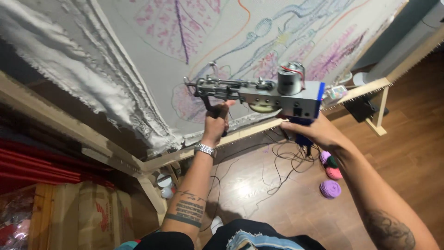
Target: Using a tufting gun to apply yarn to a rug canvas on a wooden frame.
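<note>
Grey metal tufting gun [259,92] held up in both hands against a stretched pale cloth [138,51], its needle end pointing left and sitting close to the fabric. Left hand [216,121] wraps the black front handle beneath the barrel, fingers closed tight round it; a metal watch [204,149] sits on that wrist. Right hand [307,130] grips the blue rear handle under the motor housing, fingers curled shut on it. Cloth carries purple, blue and orange drawn outlines, with a white tufted area [69,78] at upper left. Cloth is pinned to a wooden frame [115,159]. Black cable [277,162] lies looped on the wooden floor [407,139] below. Purple yarn ball [330,189] rests on the floor, further balls near it
</note>
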